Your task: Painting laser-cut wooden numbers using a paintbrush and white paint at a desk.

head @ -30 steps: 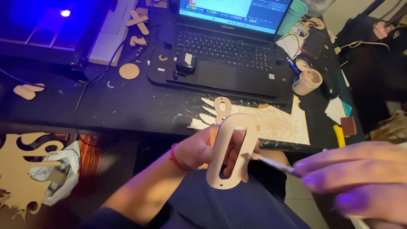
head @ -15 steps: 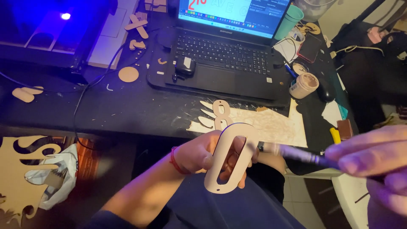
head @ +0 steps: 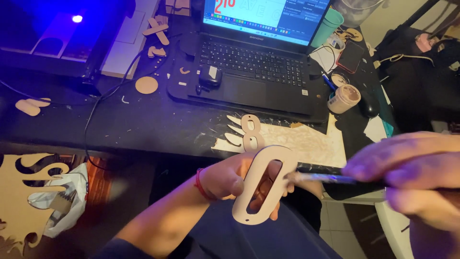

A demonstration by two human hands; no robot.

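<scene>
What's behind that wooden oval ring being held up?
Behind the wooden oval ring, the left hand grips it; fingers show through the slot. The palm and whatever lies below are hidden.

You held a pale wooden oval cutout [head: 261, 184] upright and slightly tilted, below the desk edge; it had a long slot through its middle and a small hole near its lower end. A thin dark brush [head: 330, 175] lay nearly level, its tip touching the cutout's right rim.
</scene>
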